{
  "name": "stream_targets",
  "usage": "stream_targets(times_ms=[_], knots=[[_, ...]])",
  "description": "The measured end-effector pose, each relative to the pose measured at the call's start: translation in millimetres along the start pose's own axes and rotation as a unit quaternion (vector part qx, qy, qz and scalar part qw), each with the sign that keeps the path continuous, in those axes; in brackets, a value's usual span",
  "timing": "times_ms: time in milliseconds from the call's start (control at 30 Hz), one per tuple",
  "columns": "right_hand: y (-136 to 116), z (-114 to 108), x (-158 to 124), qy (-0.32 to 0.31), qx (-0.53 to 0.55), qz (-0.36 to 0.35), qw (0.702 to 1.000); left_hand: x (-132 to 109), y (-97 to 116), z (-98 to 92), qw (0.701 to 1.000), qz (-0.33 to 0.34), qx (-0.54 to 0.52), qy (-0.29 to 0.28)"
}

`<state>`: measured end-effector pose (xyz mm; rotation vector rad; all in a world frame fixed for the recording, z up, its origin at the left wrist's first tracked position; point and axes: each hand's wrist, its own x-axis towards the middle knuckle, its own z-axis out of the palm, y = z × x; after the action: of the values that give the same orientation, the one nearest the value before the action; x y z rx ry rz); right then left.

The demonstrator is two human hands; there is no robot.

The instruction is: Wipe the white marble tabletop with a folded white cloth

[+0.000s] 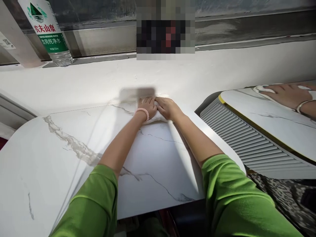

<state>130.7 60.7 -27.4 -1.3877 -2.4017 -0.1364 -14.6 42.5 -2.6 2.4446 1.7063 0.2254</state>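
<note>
A white cloth [155,118] lies bunched on the marble-patterned table [158,158], at the far edge by the wall. My left hand [148,106], with a pink beaded bracelet [143,112] at the wrist, rests flat on top of it, fingers stretched forward and slightly apart. Beside it, my right hand [167,108] is bent round the cloth's right side, its thumb towards the left hand and its fingers curved over the fabric. The two hands nearly touch. Both arms reach forward in green sleeves. Part of the cloth is hidden beneath the hands.
Behind the table runs a white wall and ledge [98,79]. A water bottle [48,36] and a pinkish container [23,39] stand at upper left. Another person's hand [287,93] presses a white cloth on a second table [278,115] at right, with ribbed grey sides.
</note>
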Motion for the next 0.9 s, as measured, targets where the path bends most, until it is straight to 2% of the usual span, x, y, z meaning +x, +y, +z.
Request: stream_targets(times_ms=[100,200,267,367,500,600,667,733,900], knots=[[-9.8,-4.0,-15.7,-0.008,-0.008,-0.006,1.0,-17.7,5.3,0.6,1.0,0.001,0.007,-0.01],[-29.8,-12.7,-42.7,-0.021,-0.021,-0.024,0.999,-50.0,13.1,-0.4,0.999,0.017,0.023,-0.018],[-49.9,-21.2,-69.6,-0.022,-0.031,-0.035,0.999,-81.8,20.5,-1.6,0.999,0.032,0.033,-0.026],[-87.1,-37.3,-122.6,-0.008,-0.037,-0.048,0.998,-141.7,35.4,-2.2,0.997,0.055,0.048,-0.034],[-136.5,-57.4,-192.6,0.022,-0.025,-0.079,0.996,-220.0,52.4,-1.4,0.993,0.096,0.065,-0.014],[-160.3,-64.2,-219.0,0.031,-0.019,-0.088,0.995,-251.9,54.9,-2.5,0.99,0.122,0.064,-0.012],[-165.3,-63.3,-218.7,0.026,-0.016,-0.087,0.996,-254.9,51.7,-3.5,0.99,0.124,0.062,-0.016],[-162.1,-58.4,-205.4,0.016,-0.012,-0.084,0.996,-245.1,45.7,-4.3,0.992,0.108,0.058,-0.024],[-137.8,-36.7,-130.9,-0.016,0.003,-0.081,0.997,-184.9,13.1,-7.6,0.997,0.036,0.058,-0.022]])
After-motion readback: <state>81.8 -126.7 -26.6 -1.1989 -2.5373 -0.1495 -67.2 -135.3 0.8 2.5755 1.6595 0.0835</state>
